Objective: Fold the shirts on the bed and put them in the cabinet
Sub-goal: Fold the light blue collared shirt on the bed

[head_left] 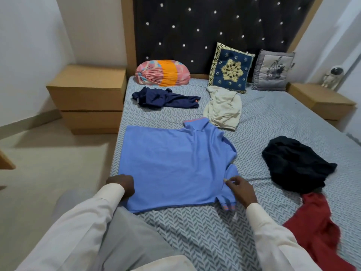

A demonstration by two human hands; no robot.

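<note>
Right hand (241,189), mine, pinches the sleeve of a blue polo shirt (172,165) spread flat near the bed's left edge. My left hand (122,185) sits at the shirt's near corner, fingers hidden, so I cannot tell whether it grips.

I judge this the first fold of the first shirt. Next, the sleeve should be carried inward across the body while the other hand keeps the cloth smooth.

The bed (273,118) wears a grey herringbone sheet below a dark studded headboard (195,26), with wooden bedside units (88,94) on both sides. Four crumpled shirts wait: black (295,165), red (316,227), cream (222,108), navy (164,99). Three cushions (230,68) lean at the head. No cabinet is visible.
</note>
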